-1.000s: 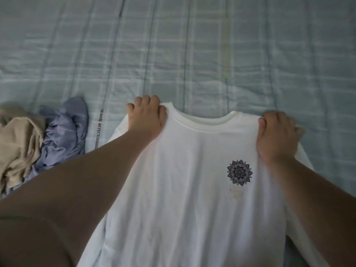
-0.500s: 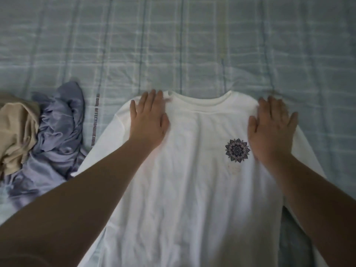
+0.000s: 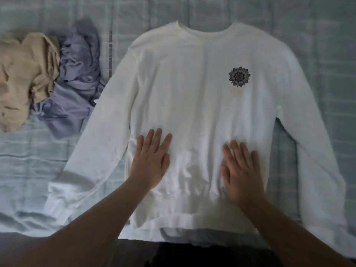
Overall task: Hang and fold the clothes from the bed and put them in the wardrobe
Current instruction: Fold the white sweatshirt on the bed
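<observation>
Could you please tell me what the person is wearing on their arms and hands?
Nothing visible: the left hand and the right hand have no gloves or rings, and the left forearm and right forearm are bare down to the picture's edge, with no sleeve, watch or bracelet in view. The picture is dim, so fine marks cannot be told.

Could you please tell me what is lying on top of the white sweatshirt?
Only the left hand and right hand lie flat on the white sweatshirt, low on its front, fingers straight. The fabric under the palms is covered, so creases there cannot be seen.
</observation>
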